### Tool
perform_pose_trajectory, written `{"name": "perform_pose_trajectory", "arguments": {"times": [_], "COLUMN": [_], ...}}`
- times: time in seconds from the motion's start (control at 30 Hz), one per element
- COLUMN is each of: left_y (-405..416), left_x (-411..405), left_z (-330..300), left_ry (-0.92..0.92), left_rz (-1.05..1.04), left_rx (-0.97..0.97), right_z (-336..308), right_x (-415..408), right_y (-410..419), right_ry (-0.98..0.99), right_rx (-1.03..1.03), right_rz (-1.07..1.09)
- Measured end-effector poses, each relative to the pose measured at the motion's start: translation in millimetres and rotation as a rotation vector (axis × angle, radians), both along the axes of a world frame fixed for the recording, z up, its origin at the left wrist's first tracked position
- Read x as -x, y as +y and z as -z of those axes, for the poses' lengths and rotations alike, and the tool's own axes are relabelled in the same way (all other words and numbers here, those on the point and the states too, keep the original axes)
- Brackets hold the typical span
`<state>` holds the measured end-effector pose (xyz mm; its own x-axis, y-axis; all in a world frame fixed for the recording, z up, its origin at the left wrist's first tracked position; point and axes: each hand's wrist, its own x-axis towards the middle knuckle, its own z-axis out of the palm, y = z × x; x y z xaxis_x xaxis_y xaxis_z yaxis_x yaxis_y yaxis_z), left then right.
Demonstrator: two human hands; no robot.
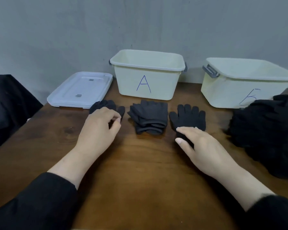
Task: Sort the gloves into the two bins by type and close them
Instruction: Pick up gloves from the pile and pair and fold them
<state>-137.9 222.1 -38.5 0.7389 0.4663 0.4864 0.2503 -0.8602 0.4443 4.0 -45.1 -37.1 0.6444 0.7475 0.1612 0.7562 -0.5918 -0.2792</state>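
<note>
Two cream bins stand at the back of the wooden table: bin A (161, 67) in the middle, open, and bin B (223, 90) at the right. Three lots of dark gloves lie in front of bin A. My left hand (98, 128) curls over the left glove (106, 104), with dark fabric between index finger and thumb. A folded stack of grey gloves (148, 118) lies in the middle, untouched. My right hand (201, 146) pinches the cuff of the right black glove (188, 118) between thumb and fingers.
Clear plastic lids (80, 88), seemingly two stacked, lie flat left of bin A. A big heap of black gloves (269, 130) fills the table's right edge in front of bin B. Something black (7, 105) sits off the table's left side. A grey wall stands close behind the bins.
</note>
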Motion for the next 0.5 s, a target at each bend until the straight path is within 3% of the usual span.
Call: {"name": "perform_pose_trajectory", "arguments": {"times": [0.07, 0.23, 0.37, 0.5], "left_y": [6, 25, 24, 24], "left_x": [5, 15, 16, 16], "left_z": [-2, -1, 2, 9], "left_ry": [-0.020, 0.053, 0.328, 0.384], "left_rz": [-0.095, -0.210, -0.174, -0.126], "left_rx": [0.039, 0.109, 0.093, 0.026], "right_z": [7, 3, 8, 13], "right_x": [2, 13, 24, 23], "right_y": [7, 31, 62, 70], "right_ry": [-0.013, -0.098, -0.045, -0.002], "right_rx": [0.002, -0.254, -0.135, -0.011], "right_rz": [-0.033, -0.079, -0.158, -0.168]}}
